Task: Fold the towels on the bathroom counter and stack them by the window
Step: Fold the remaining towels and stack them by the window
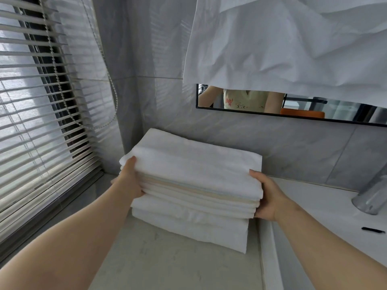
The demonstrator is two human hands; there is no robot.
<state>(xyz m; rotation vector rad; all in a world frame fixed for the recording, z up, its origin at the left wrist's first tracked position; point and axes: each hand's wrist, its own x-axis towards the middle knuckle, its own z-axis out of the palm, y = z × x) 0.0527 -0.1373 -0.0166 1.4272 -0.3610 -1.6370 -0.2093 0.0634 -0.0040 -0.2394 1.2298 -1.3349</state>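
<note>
A stack of folded white towels [194, 185] stands on the pale marble counter [167, 264] in the corner beside the window. One layer in the middle shows cream and pale blue edges. My left hand [129, 181] grips the left side of the upper towels, thumb on top and fingers tucked under. My right hand [266, 197] grips the right side the same way, thumb on the top towel. The two lowest towels lie beneath what my hands hold.
Slatted blinds [41, 122] with a bead cord cover the window on the left. A white sheet [293, 42] hangs over the mirror [314, 109] above. A chrome tap [372, 195] and a white basin [335, 237] lie to the right.
</note>
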